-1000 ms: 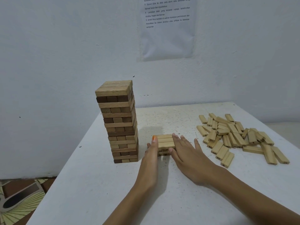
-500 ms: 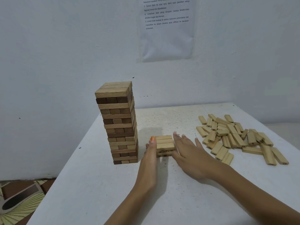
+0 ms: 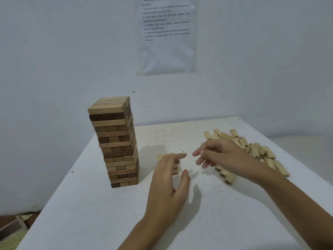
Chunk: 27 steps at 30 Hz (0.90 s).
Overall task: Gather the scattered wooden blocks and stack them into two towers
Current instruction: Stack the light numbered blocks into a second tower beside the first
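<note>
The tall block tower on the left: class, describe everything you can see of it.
The tall block tower is built of plain wooden blocks, light tan and dark brown mixed, in layers of three, each layer crosswise to the next. It stands upright, its sides slightly uneven, with a flat pale top layer. It rests on the left side of the white table; nothing else touches it.

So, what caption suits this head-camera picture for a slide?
Left hand and right hand open near a low stack, between the tall tower and the loose blocks.
</note>
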Each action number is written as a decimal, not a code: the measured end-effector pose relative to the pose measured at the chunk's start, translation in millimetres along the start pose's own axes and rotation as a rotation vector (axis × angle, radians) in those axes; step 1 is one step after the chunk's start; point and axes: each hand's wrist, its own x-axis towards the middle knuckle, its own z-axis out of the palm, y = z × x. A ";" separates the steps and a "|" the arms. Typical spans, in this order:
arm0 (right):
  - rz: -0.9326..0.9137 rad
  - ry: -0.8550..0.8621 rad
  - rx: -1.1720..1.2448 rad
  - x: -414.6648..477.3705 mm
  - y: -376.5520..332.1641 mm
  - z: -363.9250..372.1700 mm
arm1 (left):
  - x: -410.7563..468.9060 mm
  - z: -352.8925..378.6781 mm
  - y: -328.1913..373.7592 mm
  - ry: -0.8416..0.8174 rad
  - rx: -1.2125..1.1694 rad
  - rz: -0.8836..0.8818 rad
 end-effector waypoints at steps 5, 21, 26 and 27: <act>0.050 0.162 0.092 -18.3 31.8 -41.9 | 15.5 32.7 17.3 -0.193 0.005 0.061; 0.133 0.245 -0.126 -32.9 94.8 -57.5 | 38.8 122.6 16.4 -0.353 0.145 -0.047; 0.078 0.225 -0.161 -22.8 96.4 -48.6 | 40.8 116.5 15.0 -0.289 0.011 -0.090; 0.056 0.224 -0.154 -20.6 96.3 -46.4 | 42.8 112.8 14.5 -0.263 -0.026 -0.099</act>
